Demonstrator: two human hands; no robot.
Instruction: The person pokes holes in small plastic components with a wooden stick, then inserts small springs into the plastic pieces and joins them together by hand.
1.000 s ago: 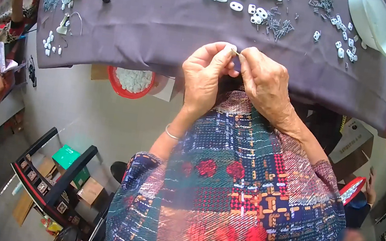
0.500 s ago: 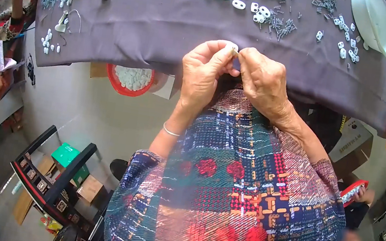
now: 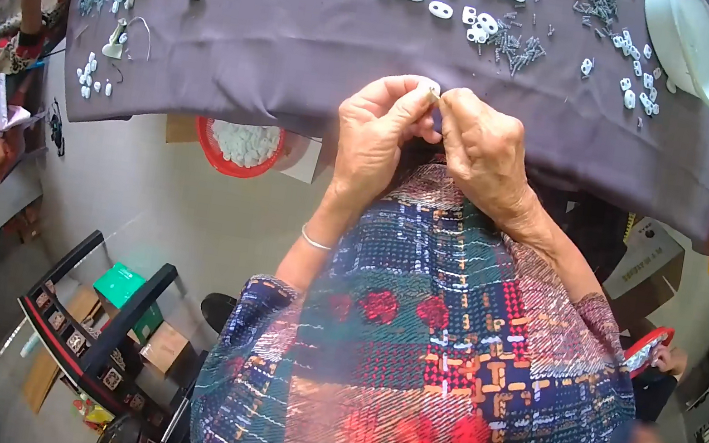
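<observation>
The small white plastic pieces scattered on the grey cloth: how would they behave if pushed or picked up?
The white plastic pieces look flat and small, so probably light and likely to slide, not roll. The grey cloth may bunch beneath them. Both hands pinch something tiny, suggesting a fingertip grip.

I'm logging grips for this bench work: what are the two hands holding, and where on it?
Left hand and right hand pinch one tiny pale part between their fingertips, above the grey cloth-covered table; where on it they grip cannot be told.

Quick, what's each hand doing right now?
Left hand: fingers pinched on a small white part.
Right hand: pinched on the same part.
</observation>
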